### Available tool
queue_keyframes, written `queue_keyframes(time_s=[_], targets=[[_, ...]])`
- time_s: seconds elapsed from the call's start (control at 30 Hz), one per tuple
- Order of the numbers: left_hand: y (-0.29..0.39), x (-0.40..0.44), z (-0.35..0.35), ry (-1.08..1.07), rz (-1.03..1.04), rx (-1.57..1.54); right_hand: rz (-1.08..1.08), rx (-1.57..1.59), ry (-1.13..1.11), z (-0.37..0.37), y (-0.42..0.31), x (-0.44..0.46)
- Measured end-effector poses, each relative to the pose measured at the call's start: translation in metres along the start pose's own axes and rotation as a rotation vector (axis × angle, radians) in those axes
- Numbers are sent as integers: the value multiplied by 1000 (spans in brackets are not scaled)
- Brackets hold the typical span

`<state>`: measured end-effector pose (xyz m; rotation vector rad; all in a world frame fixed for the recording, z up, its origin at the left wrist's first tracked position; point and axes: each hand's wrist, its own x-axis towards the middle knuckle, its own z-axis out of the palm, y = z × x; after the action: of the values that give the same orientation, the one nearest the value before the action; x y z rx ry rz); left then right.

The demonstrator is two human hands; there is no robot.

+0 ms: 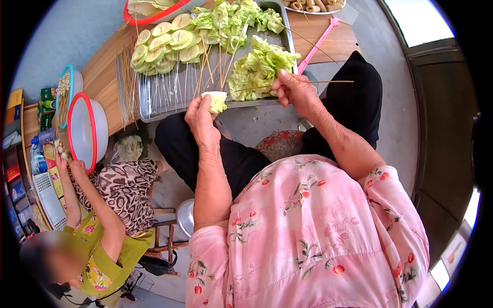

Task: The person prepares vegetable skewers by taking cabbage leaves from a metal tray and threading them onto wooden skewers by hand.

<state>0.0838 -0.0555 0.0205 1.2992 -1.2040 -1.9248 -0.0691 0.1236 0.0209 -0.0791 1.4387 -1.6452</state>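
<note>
1. Several packets and boxes (pixel 14 190), too crowded for a sure count, stand on the far-left shelving; their print is too small to read.
2. One blue-rimmed basin (pixel 70 82) holds a bundle of skewered pale pieces; beside it are green cartons (pixel 48 101), lettering illegible.
3. One co-worker (pixel 110 246) sits at left, both hands (pixel 77 169) close together by pale round pieces (pixel 60 149); whether they grip these cannot be told.
4. Two red-rimmed basins (pixel 93 131) are noted: one beside the co-worker's hands, one behind the tray, the latter containing pale leaves.
5. One metal tray (pixel 174 105) lies on the wooden table (pixel 105 66). Pale green slices (pixel 179 38), overlapping and uncountable, fill its rear left; many thin sticks project from them.
6. One left hand (pixel 204 118), thumb and fingers pinched on one folded leaf (pixel 218 102) at the tray's near edge.
7. One leaf heap (pixel 262 56) occupies the tray's right end.
8. One right hand (pixel 296 92), thumb and fingers clamped on one skewer (pixel 328 81), held nearly level; its tip is near the folded leaf.
9. One pink stick (pixel 319 45) and one plate of brown rolls (pixel 333 7), partly cut off, lie right of the tray. No brand was readable.
</note>
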Motion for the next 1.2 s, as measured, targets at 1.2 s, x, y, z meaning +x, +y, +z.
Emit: queue_keyframes(time_s=[1.2], targets=[[-7, -7, 3, -169, -123, -92, -57, 381, -143, -34, -31, -18]])
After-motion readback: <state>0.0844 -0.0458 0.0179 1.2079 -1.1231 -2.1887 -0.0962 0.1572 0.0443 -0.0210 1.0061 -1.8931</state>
